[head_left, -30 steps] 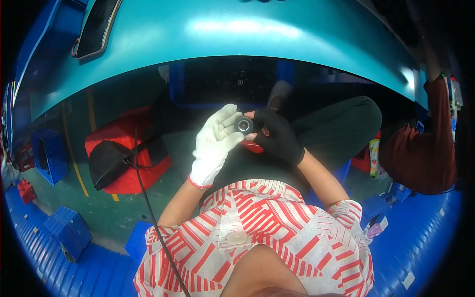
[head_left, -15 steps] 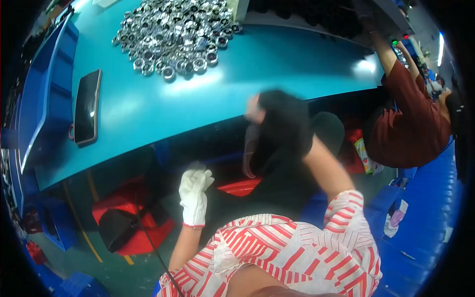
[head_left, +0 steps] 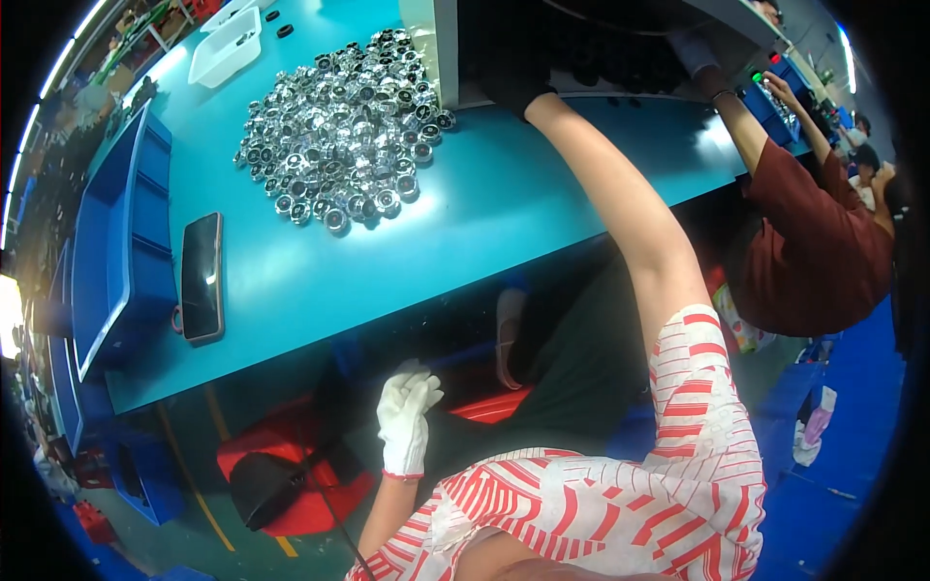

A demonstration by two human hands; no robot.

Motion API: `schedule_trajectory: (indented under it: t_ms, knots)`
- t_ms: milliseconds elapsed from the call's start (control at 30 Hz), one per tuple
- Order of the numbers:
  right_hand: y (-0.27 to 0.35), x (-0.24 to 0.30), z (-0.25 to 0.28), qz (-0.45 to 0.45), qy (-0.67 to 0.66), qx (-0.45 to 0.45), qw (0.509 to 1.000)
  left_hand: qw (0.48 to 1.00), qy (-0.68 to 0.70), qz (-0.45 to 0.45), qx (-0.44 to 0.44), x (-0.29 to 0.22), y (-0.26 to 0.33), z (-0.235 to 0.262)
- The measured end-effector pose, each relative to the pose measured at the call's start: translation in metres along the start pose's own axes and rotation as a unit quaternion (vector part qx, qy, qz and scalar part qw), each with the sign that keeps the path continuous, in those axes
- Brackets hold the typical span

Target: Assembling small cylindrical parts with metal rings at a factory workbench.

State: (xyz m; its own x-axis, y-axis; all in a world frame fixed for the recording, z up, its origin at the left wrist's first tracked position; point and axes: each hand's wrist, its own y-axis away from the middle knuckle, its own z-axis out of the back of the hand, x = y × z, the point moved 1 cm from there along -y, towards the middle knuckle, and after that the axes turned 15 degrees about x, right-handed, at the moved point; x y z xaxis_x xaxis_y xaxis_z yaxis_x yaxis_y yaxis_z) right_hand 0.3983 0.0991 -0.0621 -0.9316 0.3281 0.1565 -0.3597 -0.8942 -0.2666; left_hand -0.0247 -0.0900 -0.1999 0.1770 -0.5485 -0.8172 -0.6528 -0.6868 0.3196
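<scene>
My right hand, in a black glove, reaches forward into a pale-walled box with a dark inside. Its fingers are lost in the shadow there, so what it touches is hidden. Low over my lap, my left hand wears a white glove; its fingers are loosely bent and apart, with nothing visible in them. A large heap of shiny round metal-and-black parts lies on the teal table, left of the box.
At the table's left stand a blue bin and a dark phone. A white tray sits behind the heap. On the right, a co-worker's arm reaches into the same box. A red stool stands below the table edge.
My right hand has gone from above my lap, at the table edge, forward into the box, and the arm is now stretched out. The left hand stays low. The whole view has shifted.
</scene>
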Motion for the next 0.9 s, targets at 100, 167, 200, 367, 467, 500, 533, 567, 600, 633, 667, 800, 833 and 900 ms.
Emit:
schedule_trajectory:
  t_ms: [100,167,200,367,467,500,533,567,600,633,667,800,833,900]
  knots:
    - [0.021,-0.010,0.005,0.028,-0.062,-0.119,0.991,1.000,0.006,0.004,0.002,0.003,0.004,0.000]
    - [0.045,-0.013,0.011,0.006,-0.174,-0.063,0.983,1.000,0.009,0.016,0.007,0.003,0.005,-0.004]
    - [0.061,-0.012,0.013,-0.015,-0.286,-0.007,0.958,1.000,0.012,0.018,0.006,0.002,0.006,-0.005]
    - [0.206,0.078,0.047,0.009,-0.695,0.219,0.684,0.999,0.035,0.016,0.021,-0.005,0.008,-0.009]
    - [0.269,0.109,0.047,-0.041,-0.666,0.365,0.649,0.998,0.047,0.003,0.030,-0.020,0.006,-0.022]
    - [0.283,0.115,0.041,-0.055,-0.662,0.413,0.623,0.998,0.054,-0.004,0.041,-0.026,0.007,-0.026]
    - [0.293,0.120,0.035,-0.062,-0.665,0.428,0.609,0.996,0.076,0.001,0.048,-0.031,0.007,-0.030]
    - [0.301,0.125,0.026,-0.060,-0.655,0.440,0.612,0.995,0.081,0.007,0.050,-0.036,0.007,-0.032]
    - [0.310,0.129,0.017,-0.057,-0.644,0.452,0.614,0.995,0.087,0.013,0.052,-0.038,0.009,-0.033]
    - [0.317,0.132,0.006,-0.042,-0.657,0.447,0.606,0.996,0.079,0.000,0.044,-0.035,0.010,-0.032]
    - [0.322,0.134,0.000,-0.043,-0.658,0.456,0.597,0.997,0.071,-0.014,0.037,-0.033,0.012,-0.030]
    - [0.332,0.142,-0.014,-0.046,-0.668,0.468,0.577,0.992,0.106,-0.022,0.059,-0.025,0.021,-0.015]
    - [0.335,0.144,-0.017,-0.041,-0.658,0.466,0.590,0.992,0.108,-0.021,0.057,-0.022,0.024,-0.012]
    - [0.338,0.145,-0.021,-0.034,-0.657,0.467,0.590,0.994,0.105,-0.019,0.037,-0.016,0.027,-0.008]
